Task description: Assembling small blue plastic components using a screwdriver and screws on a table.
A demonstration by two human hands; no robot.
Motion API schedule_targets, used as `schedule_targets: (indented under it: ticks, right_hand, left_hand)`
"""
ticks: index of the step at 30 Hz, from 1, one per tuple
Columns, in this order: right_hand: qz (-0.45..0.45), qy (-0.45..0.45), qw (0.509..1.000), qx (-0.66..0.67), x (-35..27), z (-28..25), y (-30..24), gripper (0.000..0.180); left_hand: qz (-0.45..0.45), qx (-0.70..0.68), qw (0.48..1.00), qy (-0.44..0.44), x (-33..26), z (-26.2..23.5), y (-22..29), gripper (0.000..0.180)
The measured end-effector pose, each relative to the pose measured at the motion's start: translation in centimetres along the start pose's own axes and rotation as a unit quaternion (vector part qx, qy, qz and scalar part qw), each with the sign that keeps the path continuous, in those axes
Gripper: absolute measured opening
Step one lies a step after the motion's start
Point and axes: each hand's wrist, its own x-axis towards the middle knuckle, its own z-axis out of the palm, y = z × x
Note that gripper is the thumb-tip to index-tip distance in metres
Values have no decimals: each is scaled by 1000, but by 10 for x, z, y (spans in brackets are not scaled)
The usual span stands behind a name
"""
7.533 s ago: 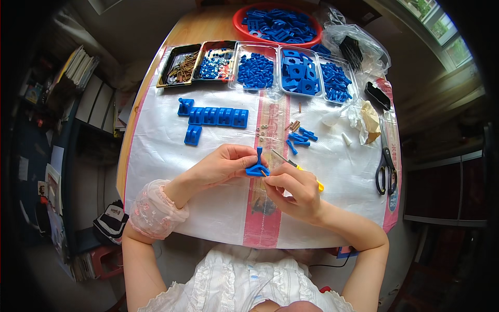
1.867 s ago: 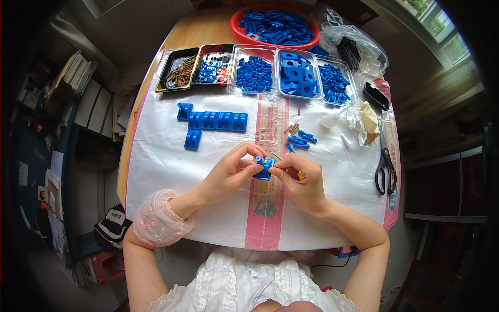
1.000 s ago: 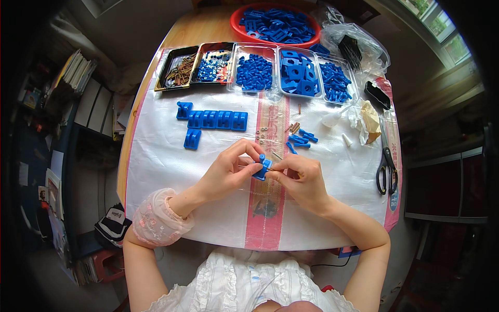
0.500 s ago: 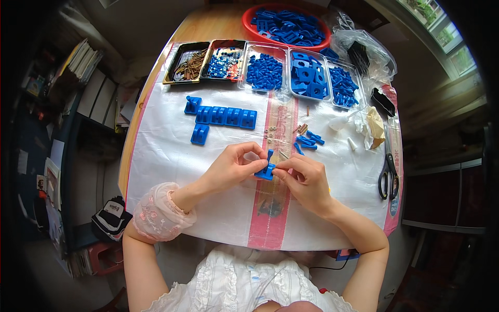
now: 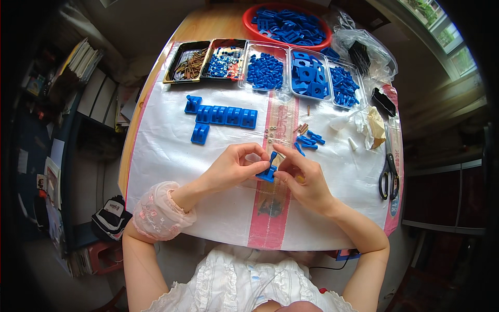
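My left hand (image 5: 234, 165) pinches a small blue plastic bracket (image 5: 266, 175) between thumb and fingers, over the middle of the table. A blue lever piece (image 5: 273, 155) stands up out of the bracket, slightly tilted. On the bracket's right side rests the thumb of my right hand (image 5: 304, 176), its index finger raised near the lever's top. Whether those fingers also hold a small metal part is hard to make out. Beyond the hands lie several small nuts (image 5: 270, 135), brass-coloured screws (image 5: 302, 128) and loose blue levers (image 5: 310, 139).
Joined blue brackets (image 5: 226, 116) sit left of centre. Along the back stand trays of screws (image 5: 189, 65), nuts (image 5: 225, 63) and blue parts (image 5: 265, 72), before a red basin (image 5: 248, 28). Black scissors (image 5: 389, 177), crumpled paper (image 5: 375, 127) and a white nozzle (image 5: 353, 143) lie right.
My right index finger has lifted off the bracket's side toward the lever's top. The bracket has shifted slightly right and down, and the lever leans a little more to the right.
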Motion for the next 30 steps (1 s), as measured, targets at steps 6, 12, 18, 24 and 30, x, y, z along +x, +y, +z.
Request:
schedule_targets:
  ticks: [6, 12, 18, 24, 30]
  right_hand:
    - [-32, 20, 998, -59, -3, 3, 1, 49]
    - [-57, 11, 996, -61, -1, -1, 0, 44]
    - [-43, -6, 999, -21, 0, 0, -3, 49]
    - [-29, 10, 999, -39, -3, 2, -2, 55]
    - [-17, 18, 1000, -9, -1, 0, -2, 53]
  left_hand:
    - [-4, 17, 1000, 2, 0, -1, 0, 14]
    - [13, 26, 1000, 10, -1, -1, -5, 14]
    - [-3, 9, 1000, -1, -1, -1, -2, 19]
    - [-20, 1, 1000, 9, 0, -1, 6, 20]
    - [-15, 29, 999, 3, 4, -6, -2, 16]
